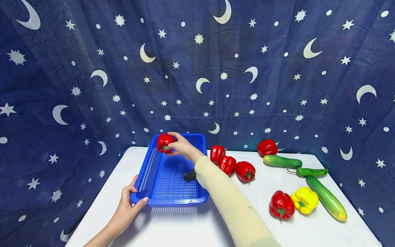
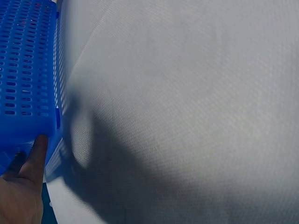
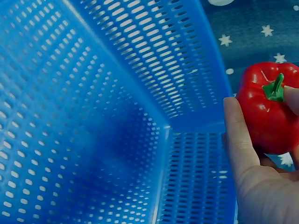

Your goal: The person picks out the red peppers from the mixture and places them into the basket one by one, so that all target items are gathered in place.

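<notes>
My right hand [image 1: 182, 146] grips a red bell pepper [image 1: 165, 143] over the far left corner of a blue plastic basket [image 1: 169, 201]. In the right wrist view, the bell pepper's [image 3: 266, 123] green stem faces the camera, and the fingers wrap around its sides. My left hand [image 1: 128, 202] holds the basket's near left corner, thumb along the front rim and fingers at the left side. The left wrist view shows that hand [image 2: 25, 186] at the perforated basket wall [image 2: 28, 70]. No vegetables show in the visible part of the basket.
Right of the basket lie several red bell peppers [image 1: 227, 165]. Farther right are another red pepper [image 1: 267, 148], a cucumber [image 1: 282, 161], a long green pepper [image 1: 311, 172], a second cucumber [image 1: 327, 199], a yellow bell pepper [image 1: 304, 200] and a red one [image 1: 282, 205]. A blue curtain [image 1: 197, 85] hangs behind the white table.
</notes>
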`<state>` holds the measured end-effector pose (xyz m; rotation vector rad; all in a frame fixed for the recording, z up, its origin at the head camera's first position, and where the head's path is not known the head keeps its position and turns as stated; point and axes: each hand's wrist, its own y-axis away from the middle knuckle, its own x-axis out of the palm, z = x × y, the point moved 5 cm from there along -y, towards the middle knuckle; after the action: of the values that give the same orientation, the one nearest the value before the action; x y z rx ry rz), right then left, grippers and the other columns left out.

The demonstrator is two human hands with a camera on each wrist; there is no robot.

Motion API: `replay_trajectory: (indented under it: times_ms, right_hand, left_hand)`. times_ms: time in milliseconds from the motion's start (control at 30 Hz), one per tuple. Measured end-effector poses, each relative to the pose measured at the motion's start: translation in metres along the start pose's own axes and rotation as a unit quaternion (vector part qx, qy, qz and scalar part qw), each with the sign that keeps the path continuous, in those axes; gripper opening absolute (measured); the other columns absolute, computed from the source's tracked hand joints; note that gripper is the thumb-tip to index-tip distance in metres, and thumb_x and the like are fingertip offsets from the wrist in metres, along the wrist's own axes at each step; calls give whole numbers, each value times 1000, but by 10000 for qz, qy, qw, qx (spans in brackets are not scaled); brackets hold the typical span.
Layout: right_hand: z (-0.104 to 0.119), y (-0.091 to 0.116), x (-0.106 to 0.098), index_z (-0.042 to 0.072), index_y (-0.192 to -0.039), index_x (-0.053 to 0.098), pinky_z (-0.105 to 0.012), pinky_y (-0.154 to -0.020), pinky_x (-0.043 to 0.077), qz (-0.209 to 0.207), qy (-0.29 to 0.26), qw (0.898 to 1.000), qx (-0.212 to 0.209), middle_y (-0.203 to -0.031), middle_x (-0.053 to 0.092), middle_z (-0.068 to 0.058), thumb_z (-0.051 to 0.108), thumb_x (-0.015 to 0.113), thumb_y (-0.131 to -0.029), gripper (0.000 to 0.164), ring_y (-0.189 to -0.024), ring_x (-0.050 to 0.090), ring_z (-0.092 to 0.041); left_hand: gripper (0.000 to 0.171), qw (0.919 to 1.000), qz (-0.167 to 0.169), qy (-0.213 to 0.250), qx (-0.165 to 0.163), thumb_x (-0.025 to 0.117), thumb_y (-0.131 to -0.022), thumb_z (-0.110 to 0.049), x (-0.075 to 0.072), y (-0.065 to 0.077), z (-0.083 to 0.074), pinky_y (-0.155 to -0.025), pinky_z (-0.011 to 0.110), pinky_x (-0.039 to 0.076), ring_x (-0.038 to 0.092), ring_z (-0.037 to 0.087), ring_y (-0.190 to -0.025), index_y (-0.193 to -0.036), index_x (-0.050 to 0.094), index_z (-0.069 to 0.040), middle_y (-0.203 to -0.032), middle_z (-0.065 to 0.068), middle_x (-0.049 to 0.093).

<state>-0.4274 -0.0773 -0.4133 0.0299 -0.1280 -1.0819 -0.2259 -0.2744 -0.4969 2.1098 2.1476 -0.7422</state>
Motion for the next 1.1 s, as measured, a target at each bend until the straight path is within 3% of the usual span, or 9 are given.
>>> replay_trajectory:
  times_ms: [533,767,933,1100]
  right_hand:
    - [-43,-11,9,10,-154,42,-54,-89,55,-267,818,9959,297,-150,41,-24,-12,70,-84,79,-129,51,-46]
    - [-49,-14,10,10,-155,40,-56,-89,54,-526,1127,9917,323,-151,41,-23,-13,71,-84,80,-126,52,-46]
    - [-54,-16,7,9,-153,42,-52,-86,57,-659,1297,9886,396,-150,43,-23,-10,73,-85,78,-125,54,-46]
    - [-60,-19,4,9,-151,44,-50,-84,58,-757,1371,9866,450,-149,44,-23,-10,73,-86,74,-126,53,-46]
  left_hand:
    - [44,9999,59,-110,110,68,-98,-9,-1,0,1,-100,7,28,23,35,-150,-116,29,0,-170,13,13]
    - [46,10000,47,-20,37,68,-98,-7,-1,1,1,-100,6,30,26,50,-145,-117,27,1,-171,13,11]
    - [46,10000,34,53,26,68,-98,-6,-1,1,-1,-99,6,33,24,52,-145,-117,27,1,-170,15,10]
    - [44,9999,89,47,-32,67,-99,-7,0,-1,0,-101,6,29,20,41,-151,-117,27,0,-171,12,10]
